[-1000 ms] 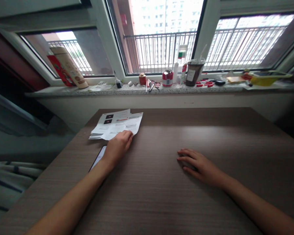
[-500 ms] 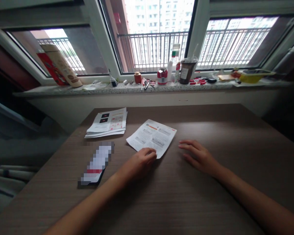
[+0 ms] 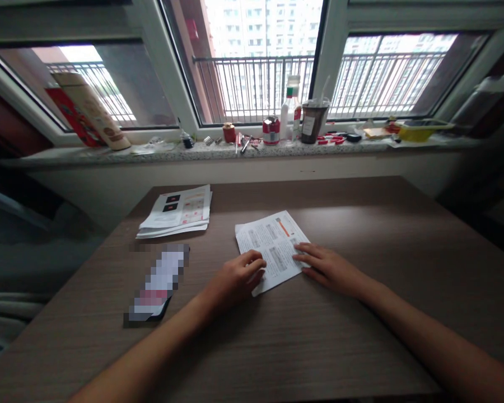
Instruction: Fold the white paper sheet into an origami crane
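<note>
Progress: one printed sheet is lying on the table between the two hands, so fetching it within reach is judged done. Squaring or settling it is judged to be still going on, since it is lying askew. The paper stack, of several sheets, is resting beyond the left hand and to its left; neither hand is touching it.

Hands: the left is curling its fingers over the sheet's near left edge; whether it is pinching the paper or merely resting there, I cannot tell. The right hand is spreading its fingers moderately, fingertips lying on the sheet's right edge, gripping nothing.

Nearby: a phone, its screen pixelated, is lying to the left of the left hand, apart from the sheet.

Differences from half a second ago: the sheet is now sitting turned, its orange-marked corner pointing nearer the right hand. The right hand, then standing clear of the paper, is now touching it. The left hand is staying near the sheet's near edge. The stack is showing no evident change.
</note>
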Available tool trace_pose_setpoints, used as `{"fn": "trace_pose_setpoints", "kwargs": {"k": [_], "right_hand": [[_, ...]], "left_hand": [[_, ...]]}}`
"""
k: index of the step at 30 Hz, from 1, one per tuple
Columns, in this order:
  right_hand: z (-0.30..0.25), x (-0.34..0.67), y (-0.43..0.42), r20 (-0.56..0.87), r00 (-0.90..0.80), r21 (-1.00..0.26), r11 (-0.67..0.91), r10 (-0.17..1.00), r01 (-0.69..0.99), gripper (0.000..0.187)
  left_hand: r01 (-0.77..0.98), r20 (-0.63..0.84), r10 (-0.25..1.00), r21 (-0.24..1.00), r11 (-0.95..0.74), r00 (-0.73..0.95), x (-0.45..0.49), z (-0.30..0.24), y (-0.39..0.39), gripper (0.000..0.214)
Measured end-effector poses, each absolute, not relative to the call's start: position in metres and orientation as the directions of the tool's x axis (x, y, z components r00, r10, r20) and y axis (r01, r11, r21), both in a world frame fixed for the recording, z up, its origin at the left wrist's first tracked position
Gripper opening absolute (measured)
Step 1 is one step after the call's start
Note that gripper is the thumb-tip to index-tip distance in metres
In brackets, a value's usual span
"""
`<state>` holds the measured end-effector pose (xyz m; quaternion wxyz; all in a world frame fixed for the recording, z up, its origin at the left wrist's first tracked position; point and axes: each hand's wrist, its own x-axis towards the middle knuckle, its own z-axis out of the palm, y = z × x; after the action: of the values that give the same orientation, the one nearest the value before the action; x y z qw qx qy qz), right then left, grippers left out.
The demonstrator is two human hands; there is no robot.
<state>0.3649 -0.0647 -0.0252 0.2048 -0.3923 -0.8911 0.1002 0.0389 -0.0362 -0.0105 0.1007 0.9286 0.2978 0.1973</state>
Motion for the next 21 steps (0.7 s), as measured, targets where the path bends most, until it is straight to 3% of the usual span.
{"fn": "trace_pose_setpoints", "kwargs": {"k": [4,8,12,18,21], "right_hand": [[-0.021,0.364,-0.068,0.286,-0.611,-0.314,0.675,0.738,0.668,0.041],[-0.019,0.365,-0.069,0.297,-0.621,-0.314,0.688,0.726,0.654,0.042],[-0.018,0.364,-0.070,0.288,-0.623,-0.309,0.686,0.727,0.658,0.040],[-0.015,0.364,-0.071,0.283,-0.620,-0.308,0.682,0.732,0.663,0.036],[-0.013,0.365,-0.071,0.288,-0.620,-0.321,0.683,0.730,0.656,0.036]], "left_hand": [[0.671,0.310,0.676,0.140,-0.728,0.669,0.038,-0.012,-0.036,0.020],[0.716,0.299,0.709,0.106,-0.690,0.639,0.038,-0.008,-0.036,0.023],[0.642,0.304,0.656,0.162,-0.750,0.690,0.035,-0.001,-0.036,0.022],[0.464,0.169,0.535,0.330,-0.822,0.828,0.030,0.002,-0.038,0.073],[0.464,0.154,0.540,0.353,-0.812,0.828,0.028,-0.002,-0.039,0.077]]}}
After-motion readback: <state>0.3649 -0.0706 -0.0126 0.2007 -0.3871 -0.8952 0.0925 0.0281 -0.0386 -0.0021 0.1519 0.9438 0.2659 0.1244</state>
